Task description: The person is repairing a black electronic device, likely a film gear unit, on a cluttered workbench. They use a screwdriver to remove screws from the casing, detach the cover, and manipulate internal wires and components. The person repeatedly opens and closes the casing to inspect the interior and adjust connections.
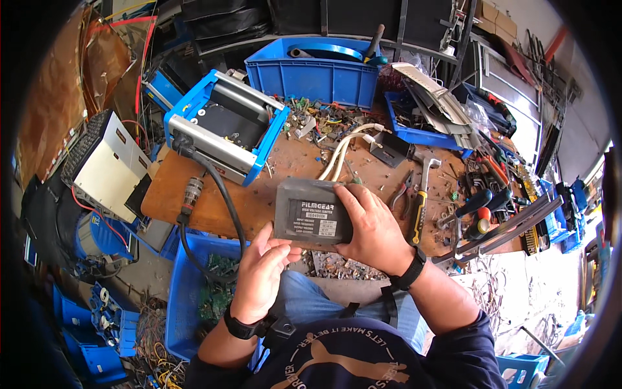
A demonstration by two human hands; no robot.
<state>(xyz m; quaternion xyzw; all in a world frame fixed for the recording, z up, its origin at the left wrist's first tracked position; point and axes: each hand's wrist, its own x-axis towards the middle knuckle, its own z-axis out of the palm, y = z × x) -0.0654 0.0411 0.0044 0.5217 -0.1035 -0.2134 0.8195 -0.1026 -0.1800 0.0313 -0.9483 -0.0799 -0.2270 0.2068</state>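
Note:
A dark grey rectangular ignitor box (282, 211) with a black printed label is held up over the near edge of the workbench. My right hand (376, 230) grips its right side, with the thumb and fingers around the end. Close by its lower left corner is my left hand (262, 275), fingers loosely stretched and the palm turned inward. Whether those fingertips touch the box I cannot tell. Two thick cream cables (338, 155) rise behind the box toward a small black box (391, 150) on the bench.
A blue-and-silver equipment frame (245, 84) stands left on the wooden bench (162, 201), with a black cable (223, 188) hanging from it. Behind is a blue crate (311, 81). A yellow-black hammer (422, 201), pliers (407, 194) and other tools lie right. Below left sits a blue bin (178, 305).

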